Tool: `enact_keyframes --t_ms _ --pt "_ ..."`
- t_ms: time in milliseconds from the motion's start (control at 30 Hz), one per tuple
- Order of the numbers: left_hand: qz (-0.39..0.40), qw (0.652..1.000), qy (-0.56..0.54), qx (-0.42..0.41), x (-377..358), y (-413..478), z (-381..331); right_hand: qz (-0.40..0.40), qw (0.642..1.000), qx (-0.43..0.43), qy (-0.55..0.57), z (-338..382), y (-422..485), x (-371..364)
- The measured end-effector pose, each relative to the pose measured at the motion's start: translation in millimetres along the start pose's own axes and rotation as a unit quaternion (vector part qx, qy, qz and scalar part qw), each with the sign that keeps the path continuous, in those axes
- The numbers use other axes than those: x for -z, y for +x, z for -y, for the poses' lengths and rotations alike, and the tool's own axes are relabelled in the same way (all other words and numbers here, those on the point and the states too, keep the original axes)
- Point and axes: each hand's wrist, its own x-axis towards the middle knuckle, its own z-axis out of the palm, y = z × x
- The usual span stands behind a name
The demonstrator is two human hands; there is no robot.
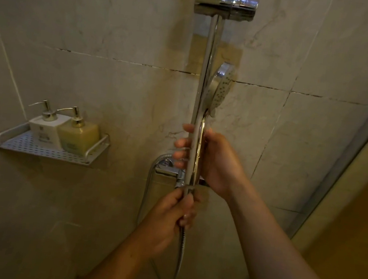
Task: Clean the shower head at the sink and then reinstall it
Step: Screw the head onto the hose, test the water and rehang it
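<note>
Shower head is sitting upright just in front of the rail, face turned right, well below the bracket and not docked in it. Main risk, my read: you're working the hose joint at the bottom of the handle, so a crooked or binding thread is risking a cross-thread or a leak. If the smooth chrome is slipping in your grip, the head is dropping or knocking the mixer valve right behind your hands. Your right hand is wrapping the handle, fingers curling round it from the far side. Your left hand is closing tight on the top end of the hose just under the handle, fingers clenching round it. Can't tell if you're loosening or tightening. Hose is hanging in a loop below. Well off to the left, a wall shelf is carrying a white pump bottle and a yellow pump bottle, touching side by side. Glass door is running down the right edge.
</note>
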Motion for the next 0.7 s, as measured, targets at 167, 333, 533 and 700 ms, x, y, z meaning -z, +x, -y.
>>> enact_keyframes --t_ms 167,333,533,700 --pt "0.007 1.0 0.005 0.024 1.6 -3.0 -2.4 0.024 0.992 0.045 -0.116 1.8 -5.7 19.2" --pt "-0.018 0.997 0.067 0.023 -1.1 -0.7 3.8 -0.096 0.949 0.082 -0.288 3.0 -5.8 17.8" --pt "-0.019 0.997 0.063 0.034 -10.8 2.0 9.0 -0.19 0.876 0.115 -0.428 -7.5 -0.6 21.6" --pt "0.015 0.999 0.032 0.018 -9.6 3.5 6.1 -0.028 0.996 0.03 -0.084 -4.7 -3.3 26.8"
